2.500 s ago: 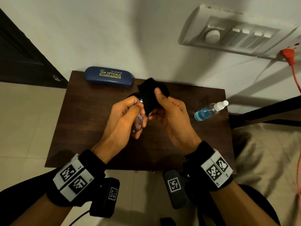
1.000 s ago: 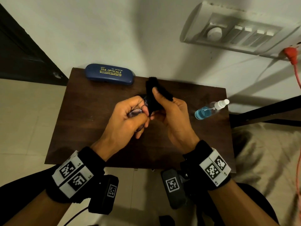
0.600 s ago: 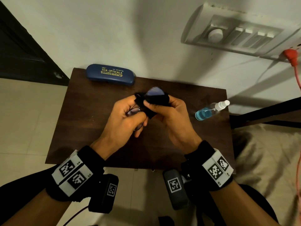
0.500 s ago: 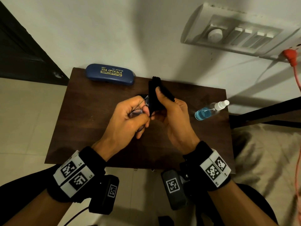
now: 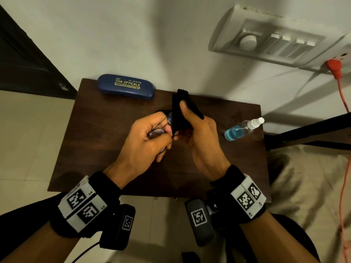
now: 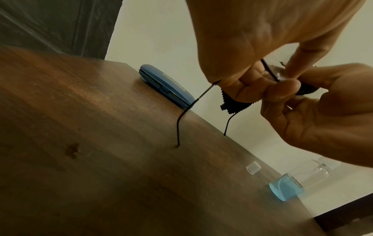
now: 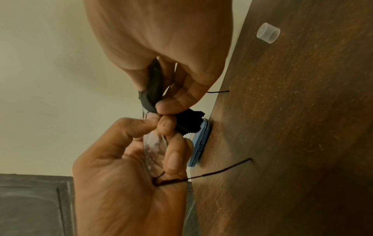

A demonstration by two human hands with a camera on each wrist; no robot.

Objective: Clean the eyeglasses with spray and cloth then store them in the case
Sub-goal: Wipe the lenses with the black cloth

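Observation:
Above the middle of the dark wooden table (image 5: 98, 149), my left hand (image 5: 152, 137) grips the thin-framed eyeglasses (image 5: 158, 131) by one lens rim. Their black temple arms (image 6: 181, 115) hang down toward the tabletop. My right hand (image 5: 191, 126) pinches a black cloth (image 5: 178, 111) folded over the other lens, thumb on top. In the right wrist view the cloth (image 7: 153, 89) wraps that lens and the bare lens (image 7: 154, 146) sits in my left fingers. A shut blue glasses case (image 5: 125, 86) lies at the table's back left. The spray bottle (image 5: 241, 130) with blue liquid lies on its side at the right.
A small clear cap (image 6: 253, 169) stands on the table near the bottle. The wall behind carries a switch panel (image 5: 275, 42) and an orange plug and cord (image 5: 340, 88). A dark door (image 5: 24, 59) is at the left. A dark frame bar (image 5: 307, 131) stands beyond the table's right edge.
The right hand has kept rubbing the cloth over the lens, its thumb sliding back and forth. The left hand has held the glasses in nearly the same spot.

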